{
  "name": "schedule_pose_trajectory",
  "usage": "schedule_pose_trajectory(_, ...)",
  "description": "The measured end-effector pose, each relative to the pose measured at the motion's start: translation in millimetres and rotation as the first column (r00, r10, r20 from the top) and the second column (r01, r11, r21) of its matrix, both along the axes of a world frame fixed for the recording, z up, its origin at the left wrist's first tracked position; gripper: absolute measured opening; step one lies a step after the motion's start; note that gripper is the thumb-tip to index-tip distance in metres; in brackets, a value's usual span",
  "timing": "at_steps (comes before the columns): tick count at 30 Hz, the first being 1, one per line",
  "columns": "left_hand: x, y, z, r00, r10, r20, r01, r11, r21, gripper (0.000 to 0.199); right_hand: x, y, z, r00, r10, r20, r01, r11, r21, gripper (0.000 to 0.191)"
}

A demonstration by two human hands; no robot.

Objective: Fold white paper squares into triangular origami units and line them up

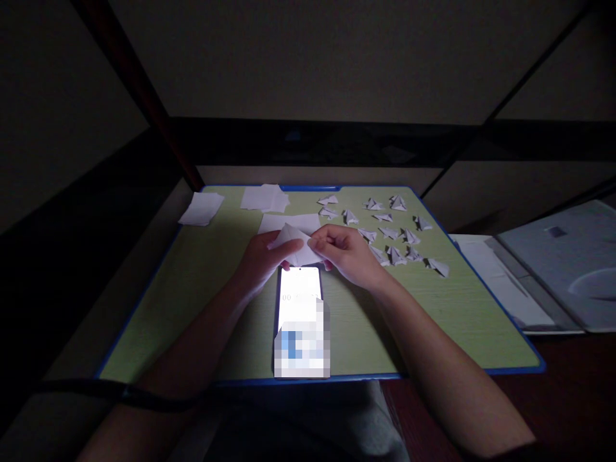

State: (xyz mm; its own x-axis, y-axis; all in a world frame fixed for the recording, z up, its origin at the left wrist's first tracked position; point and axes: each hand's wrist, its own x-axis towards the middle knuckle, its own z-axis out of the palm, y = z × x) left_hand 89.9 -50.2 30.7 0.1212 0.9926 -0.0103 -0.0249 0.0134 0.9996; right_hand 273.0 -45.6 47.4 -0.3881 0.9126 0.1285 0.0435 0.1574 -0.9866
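A partly folded white paper (299, 245) is held between both hands above the middle of the green table. My left hand (269, 253) pinches its left side, thumb lying on top. On the right side my right hand (344, 250) grips the paper with thumb and fingers. Just below the paper lies a lit phone (299, 314), its screen partly blurred. Behind the hands, white paper (289, 223) rests flat on the table, partly covered by them. Several small folded paper pieces (396, 255) are spread over the right back part.
The blue-edged green table (168, 308) has white paper stacks at its back left (202, 208) and back (264, 197). An open box (510, 282) stands right of the table. A dark cable (120, 391) crosses the lower left.
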Motion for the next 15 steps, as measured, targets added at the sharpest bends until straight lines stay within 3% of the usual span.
schedule_pose_trajectory(15, 1.7, -2.9, 3.1, 0.998, 0.054, -0.015, -0.053, 0.998, 0.044, 0.027, 0.2, -0.3, -3.4, 1.000, 0.018, 0.019, -0.018, 1.000, -0.006, 0.022)
